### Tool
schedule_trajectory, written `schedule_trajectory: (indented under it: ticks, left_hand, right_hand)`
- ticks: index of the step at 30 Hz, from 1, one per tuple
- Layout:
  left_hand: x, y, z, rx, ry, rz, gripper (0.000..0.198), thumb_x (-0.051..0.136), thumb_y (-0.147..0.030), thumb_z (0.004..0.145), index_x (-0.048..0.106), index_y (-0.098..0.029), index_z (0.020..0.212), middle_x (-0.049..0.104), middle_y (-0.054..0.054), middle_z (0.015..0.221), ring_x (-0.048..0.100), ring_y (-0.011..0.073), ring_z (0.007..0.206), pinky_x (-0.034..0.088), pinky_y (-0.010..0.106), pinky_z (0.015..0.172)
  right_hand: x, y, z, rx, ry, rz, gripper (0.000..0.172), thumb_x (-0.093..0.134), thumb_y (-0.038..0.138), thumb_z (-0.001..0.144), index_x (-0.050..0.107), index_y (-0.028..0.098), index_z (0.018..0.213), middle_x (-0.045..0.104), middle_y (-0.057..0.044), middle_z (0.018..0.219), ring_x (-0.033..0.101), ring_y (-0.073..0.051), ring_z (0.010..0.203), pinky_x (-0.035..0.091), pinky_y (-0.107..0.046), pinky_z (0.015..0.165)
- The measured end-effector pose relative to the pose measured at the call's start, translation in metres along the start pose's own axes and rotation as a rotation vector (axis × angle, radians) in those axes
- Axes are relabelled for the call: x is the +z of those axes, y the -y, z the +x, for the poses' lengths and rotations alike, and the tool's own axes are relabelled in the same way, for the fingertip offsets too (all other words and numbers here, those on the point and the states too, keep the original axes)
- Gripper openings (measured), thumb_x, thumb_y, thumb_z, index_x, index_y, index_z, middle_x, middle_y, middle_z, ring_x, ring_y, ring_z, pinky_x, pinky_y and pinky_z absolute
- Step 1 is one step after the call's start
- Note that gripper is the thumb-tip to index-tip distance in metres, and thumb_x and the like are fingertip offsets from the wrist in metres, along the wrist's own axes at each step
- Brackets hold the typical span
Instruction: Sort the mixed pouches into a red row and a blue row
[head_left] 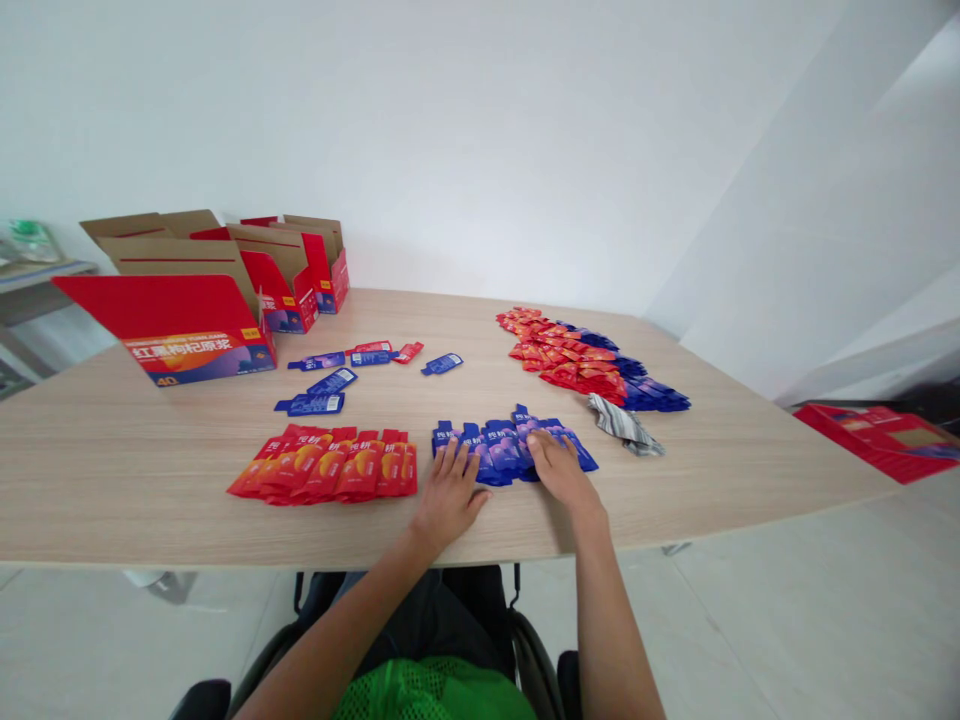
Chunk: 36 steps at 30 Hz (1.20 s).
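Observation:
A fanned row of blue sachets (pixel 501 447) lies near the front edge of the wooden table (pixel 112 470). My left hand (pixel 448 492) rests flat with its fingers spread on the left end of that row. On the right part of the row lies my right hand (pixel 556 466), fingers stretched out over the sachets. Neither hand grips anything. Just left of the blue row sits a fanned row of red and orange sachets (pixel 326 465).
A big heap of red and blue sachets (pixel 589 362) lies at the back right, with a grey striped cloth (pixel 624 424) beside it. Loose blue and red sachets (pixel 352 370) are scattered mid-table. Open red cardboard boxes (pixel 187 310) stand at the back left. A flat red box (pixel 877 440) lies off to the right.

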<state>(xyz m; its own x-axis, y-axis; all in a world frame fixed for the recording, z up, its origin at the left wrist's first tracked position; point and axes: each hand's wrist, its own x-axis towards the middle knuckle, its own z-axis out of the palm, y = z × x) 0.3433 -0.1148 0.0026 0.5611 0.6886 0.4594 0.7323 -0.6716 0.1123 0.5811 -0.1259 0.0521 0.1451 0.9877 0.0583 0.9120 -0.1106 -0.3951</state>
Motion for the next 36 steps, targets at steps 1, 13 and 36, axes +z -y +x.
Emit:
schedule_trajectory:
  ticks: [1, 13, 36]
  left_hand:
    - [-0.001, 0.000, 0.000, -0.001, 0.007, 0.001, 0.056, 0.058, -0.045, 0.097, 0.055, -0.015, 0.145, 0.056, 0.015, 0.150, 0.039, 0.0346, 0.149, 0.033, 0.052, 0.122]
    - [-0.001, -0.001, 0.000, 0.003, 0.008, 0.002, 0.053, 0.057, -0.044, 0.098, 0.056, -0.017, 0.144, 0.059, 0.014, 0.147, 0.041, 0.0334, 0.148, 0.033, 0.051, 0.122]
    - [-0.057, 0.074, -0.089, 0.355, -0.066, 0.012, 0.062, 0.053, -0.075, 0.091, 0.063, -0.033, 0.135, 0.066, 0.008, 0.140, 0.052, 0.0305, 0.141, 0.034, 0.052, 0.122]
  right_hand:
    - [-0.001, 0.000, 0.000, -0.004, -0.011, -0.001, 0.053, 0.020, 0.038, 0.110, 0.064, 0.020, 0.135, 0.053, -0.009, 0.150, 0.038, -0.021, 0.149, 0.012, -0.049, 0.129]
    - [-0.027, -0.018, -0.006, -0.100, -0.023, 0.046, 0.045, 0.029, 0.044, 0.105, 0.061, 0.018, 0.088, 0.069, -0.009, 0.095, 0.062, -0.020, 0.092, 0.048, -0.032, 0.090]
    - [-0.018, -0.051, 0.004, -0.251, -0.140, 0.002, 0.056, 0.037, 0.063, 0.095, 0.076, 0.022, 0.100, 0.074, -0.012, 0.105, 0.070, -0.029, 0.100, 0.054, -0.045, 0.097]
